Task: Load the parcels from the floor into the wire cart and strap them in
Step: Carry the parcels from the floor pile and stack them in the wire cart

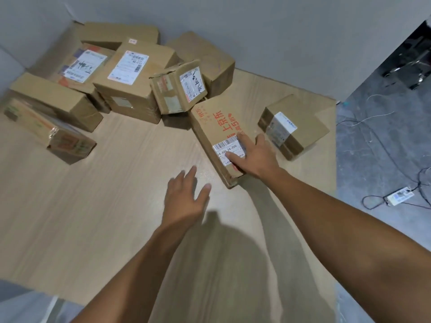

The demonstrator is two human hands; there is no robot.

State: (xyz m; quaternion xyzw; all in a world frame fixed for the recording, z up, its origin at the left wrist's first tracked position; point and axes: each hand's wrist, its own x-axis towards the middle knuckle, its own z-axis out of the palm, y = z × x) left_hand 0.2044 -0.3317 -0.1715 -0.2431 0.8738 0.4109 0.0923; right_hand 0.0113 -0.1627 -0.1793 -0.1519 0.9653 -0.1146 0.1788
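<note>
two bare forearms come in from the bottom edge, the right one stretched farther out. at far left a taped parcel [51,134] lies on the pale floor sheet [105,194], and behind it the heap of parcels [126,73] sits against the wall.

the left hand [186,197] hovers over the bare sheet, fingers straight and spread, holding nothing. it is just beside the near left corner of the long parcel [210,127] and not touching it. that parcel lies flat, its long axis running away from the person and slightly leftward. its near end is by the hands and its far end is tucked against a tilted parcel [179,89] at the edge of the heap.

the right hand [254,157] rests on top of the near end, over the white barcode label, with fingers laid out rather than curled and the thumb pointing left. it grips nothing. to its right, apart, sits a small square parcel [291,129], then grey floor with a power strip [400,195]. the wire cart is not in view.

by my reading the right hand is the nearer one. the left should close on the opposite long side so the two clamp the box across its short width. drawing it toward the person should clear the tilted parcel.
</note>
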